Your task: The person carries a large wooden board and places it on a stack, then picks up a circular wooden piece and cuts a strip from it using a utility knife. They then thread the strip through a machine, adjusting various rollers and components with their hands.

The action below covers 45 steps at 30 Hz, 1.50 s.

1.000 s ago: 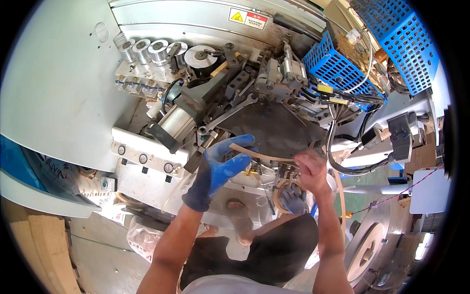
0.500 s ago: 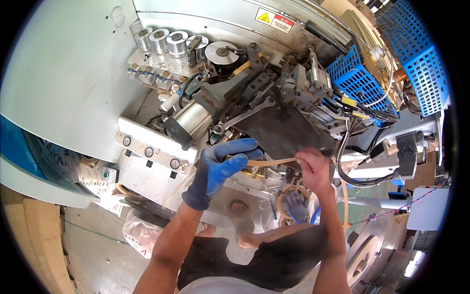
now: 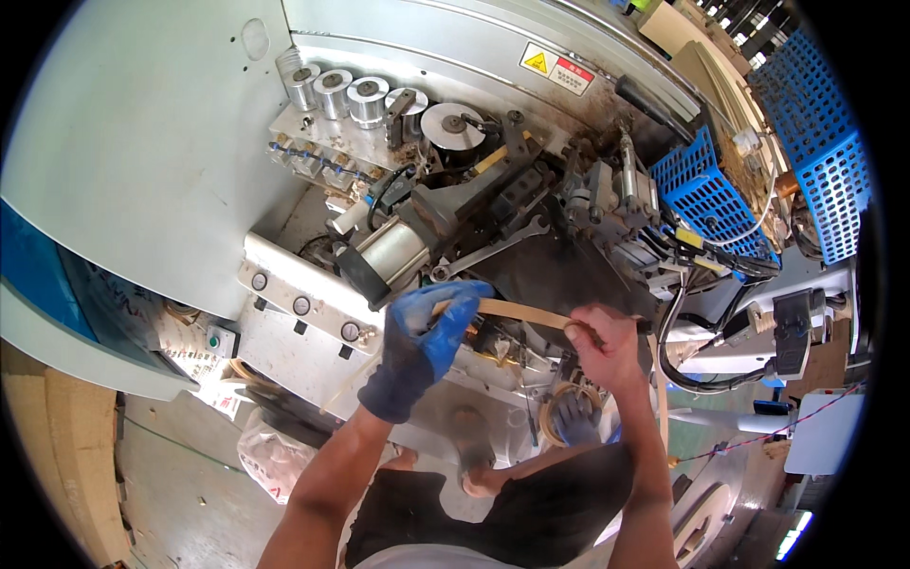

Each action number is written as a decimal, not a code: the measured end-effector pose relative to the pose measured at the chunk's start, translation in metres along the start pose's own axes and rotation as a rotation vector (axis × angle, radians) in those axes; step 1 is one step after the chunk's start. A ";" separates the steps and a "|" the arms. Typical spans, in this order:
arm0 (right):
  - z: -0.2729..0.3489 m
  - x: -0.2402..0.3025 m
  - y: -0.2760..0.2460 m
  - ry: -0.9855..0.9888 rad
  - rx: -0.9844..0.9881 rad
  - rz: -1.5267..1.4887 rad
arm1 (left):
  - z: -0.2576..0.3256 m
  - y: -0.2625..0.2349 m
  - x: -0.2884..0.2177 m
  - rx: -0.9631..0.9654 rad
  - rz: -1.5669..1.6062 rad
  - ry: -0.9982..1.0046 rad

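Note:
My left hand, in a blue-coated glove, is closed around a thin tan strip of edge banding. My bare right hand pinches the same strip farther right. Between the hands the strip arches slightly upward; more of it hangs down beyond my right hand, and a thin pale length trails below my left. Just behind the hands lies a dark flat plate of the machine. An open-end wrench rests at its left edge, beside a metal cylinder.
Several silver rollers stand at the back left, above a panel with gauges. Blue plastic baskets and cables are on the right. Below my right hand, a grey glove lies by a coiled roll.
The strip between my hands has gone from nearly straight to an upward bow. My left fingers have curled further around it. The whole view has shifted slightly.

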State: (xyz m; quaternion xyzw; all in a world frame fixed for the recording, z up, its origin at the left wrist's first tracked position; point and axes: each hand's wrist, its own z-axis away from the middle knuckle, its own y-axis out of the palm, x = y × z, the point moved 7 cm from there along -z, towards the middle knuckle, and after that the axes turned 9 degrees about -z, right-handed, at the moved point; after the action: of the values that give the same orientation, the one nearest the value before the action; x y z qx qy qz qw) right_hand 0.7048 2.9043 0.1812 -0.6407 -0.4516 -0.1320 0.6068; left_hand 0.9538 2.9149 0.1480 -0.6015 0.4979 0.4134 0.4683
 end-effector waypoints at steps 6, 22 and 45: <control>0.008 -0.002 0.013 -0.246 -0.058 0.117 | -0.005 -0.014 -0.021 -0.286 -0.527 0.208; 0.012 -0.003 0.013 -0.379 -0.108 0.145 | -0.005 -0.031 -0.022 -0.018 -0.625 -0.029; 0.033 -0.064 -0.029 -0.100 -0.458 0.099 | -0.015 -0.020 -0.009 0.033 -0.013 -0.147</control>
State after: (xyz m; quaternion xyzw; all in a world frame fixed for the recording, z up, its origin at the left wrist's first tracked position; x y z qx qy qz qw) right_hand 0.6355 2.9027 0.1465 -0.7887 -0.4073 -0.1691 0.4283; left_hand 0.9724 2.9039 0.1631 -0.5649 0.4652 0.4450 0.5162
